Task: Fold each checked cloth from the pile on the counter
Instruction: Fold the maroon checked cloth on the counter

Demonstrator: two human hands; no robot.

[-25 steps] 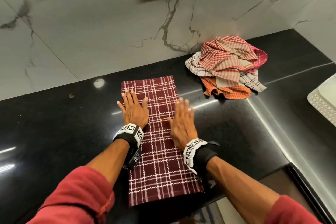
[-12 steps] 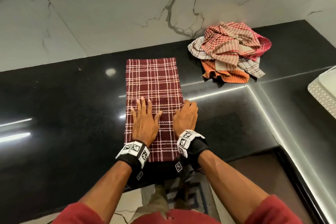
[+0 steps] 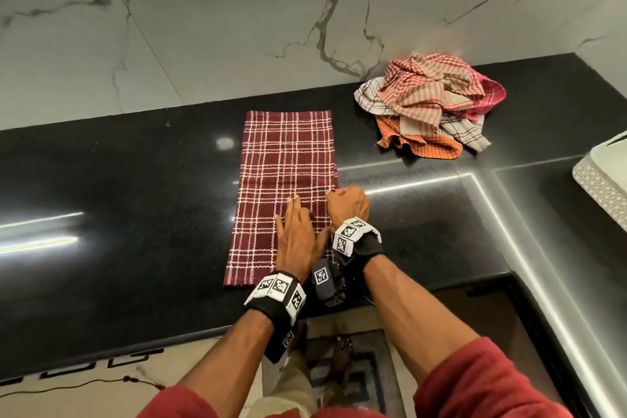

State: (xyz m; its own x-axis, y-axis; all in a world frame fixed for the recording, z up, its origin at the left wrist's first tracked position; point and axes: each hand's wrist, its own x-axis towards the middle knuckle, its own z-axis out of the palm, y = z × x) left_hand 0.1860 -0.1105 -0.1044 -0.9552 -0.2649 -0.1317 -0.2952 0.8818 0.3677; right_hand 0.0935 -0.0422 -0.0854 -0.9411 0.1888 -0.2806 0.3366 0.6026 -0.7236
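Half a second ago both hands lay flat side by side on the near end of the maroon checked cloth [image 3: 285, 159]; now the left hand [image 3: 297, 237] has slid rightward, fingers straight and pressed flat on it, while the right hand [image 3: 349, 205] has curled up at the cloth's right edge and pinches it. The crumpled pile [image 3: 431, 105] sits far right on the black bench [image 3: 135, 214] by the marble wall [image 3: 203, 27], well apart from the hands and not in their way. The cloth lies as a long strip stretching away from the hands.
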